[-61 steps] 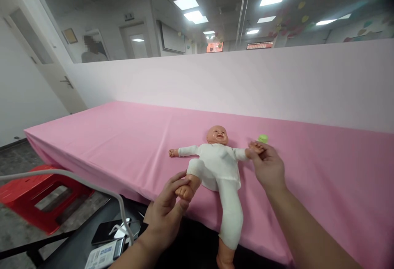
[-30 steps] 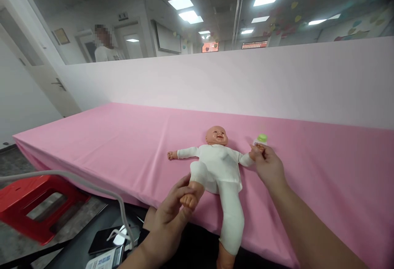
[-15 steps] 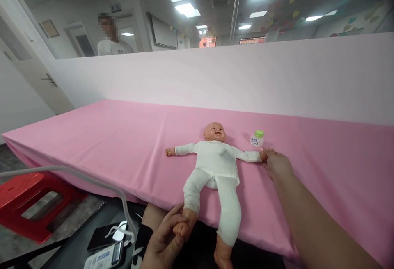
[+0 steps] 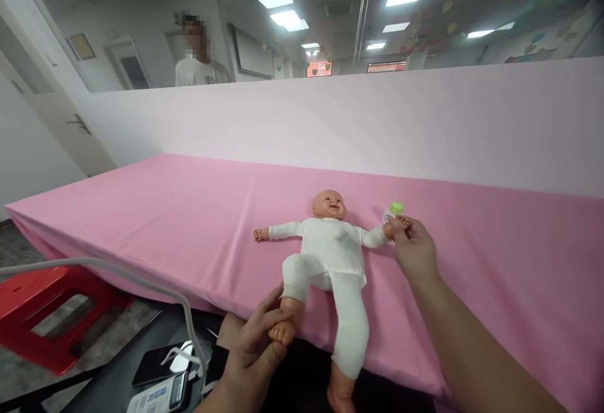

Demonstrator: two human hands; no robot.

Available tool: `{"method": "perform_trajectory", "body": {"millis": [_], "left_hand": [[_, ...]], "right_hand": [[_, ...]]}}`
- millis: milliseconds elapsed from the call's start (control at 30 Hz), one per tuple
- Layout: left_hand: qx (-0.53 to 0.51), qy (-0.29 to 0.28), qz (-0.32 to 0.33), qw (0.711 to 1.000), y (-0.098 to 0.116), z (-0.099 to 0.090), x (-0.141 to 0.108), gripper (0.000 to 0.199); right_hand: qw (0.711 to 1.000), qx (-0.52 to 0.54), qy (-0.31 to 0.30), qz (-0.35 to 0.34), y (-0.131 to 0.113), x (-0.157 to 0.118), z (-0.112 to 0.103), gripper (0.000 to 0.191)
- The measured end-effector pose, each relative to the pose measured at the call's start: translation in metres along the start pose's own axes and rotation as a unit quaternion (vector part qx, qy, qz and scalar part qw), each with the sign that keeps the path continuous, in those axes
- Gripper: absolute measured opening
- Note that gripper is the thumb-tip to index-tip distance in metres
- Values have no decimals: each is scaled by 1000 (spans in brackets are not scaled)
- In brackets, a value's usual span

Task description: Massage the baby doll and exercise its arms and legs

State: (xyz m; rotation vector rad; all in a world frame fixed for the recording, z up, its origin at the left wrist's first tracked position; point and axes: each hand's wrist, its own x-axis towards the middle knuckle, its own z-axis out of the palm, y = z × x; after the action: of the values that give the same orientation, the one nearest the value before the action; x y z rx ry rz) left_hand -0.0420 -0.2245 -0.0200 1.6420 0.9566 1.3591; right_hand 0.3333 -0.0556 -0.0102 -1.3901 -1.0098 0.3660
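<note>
A baby doll [image 4: 334, 246] in a white outfit lies face up, its head away from me and its feet over the near table edge. My left hand [image 4: 257, 344] is closed around the doll's foot [image 4: 283, 331] on the left side, and that knee is bent. At the other side, my right hand [image 4: 415, 243] pinches the doll's hand [image 4: 391, 229], raised a little above the pink cover. Just behind it stands a small bottle with a green cap [image 4: 397, 208], its body mostly hidden by my fingers and the doll's hand.
A pink sheet [image 4: 189, 218] covers the table, backed by a white low wall [image 4: 330, 123] with glass above. A person [image 4: 201, 73] shows in the glass. At the lower left are a red stool [image 4: 56, 318], a phone [image 4: 155, 362], a power bank [image 4: 158, 397] and a cable [image 4: 141, 274].
My right hand has lifted the doll's hand and brought it inward, partly covering the bottle. My left hand has pushed the foot slightly up, bending the knee more. The person in the glass has shifted right.
</note>
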Motion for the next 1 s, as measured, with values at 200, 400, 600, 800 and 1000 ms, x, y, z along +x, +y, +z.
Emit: {"method": "perform_trajectory", "body": {"millis": [200,400,600,800,1000], "left_hand": [[-31,-35,52,998,15,15,46,33],[-10,-30,18,999,24,30,75,33],[-17,-16,15,1000,10,41,89,30],[-40,-37,-1,999,16,34,81,27],[-38,-11,3,999,14,6,38,30]], "right_hand": [[968,-114,-143,-171,-36,-43,23,33],[906,-171,-222,-317,-39,-57,35,34],[878,-185,-250,-364,-36,-61,38,34],[911,-161,-232,-300,-37,-58,35,32],[994,-51,-76,-66,-25,-31,17,37]]}}
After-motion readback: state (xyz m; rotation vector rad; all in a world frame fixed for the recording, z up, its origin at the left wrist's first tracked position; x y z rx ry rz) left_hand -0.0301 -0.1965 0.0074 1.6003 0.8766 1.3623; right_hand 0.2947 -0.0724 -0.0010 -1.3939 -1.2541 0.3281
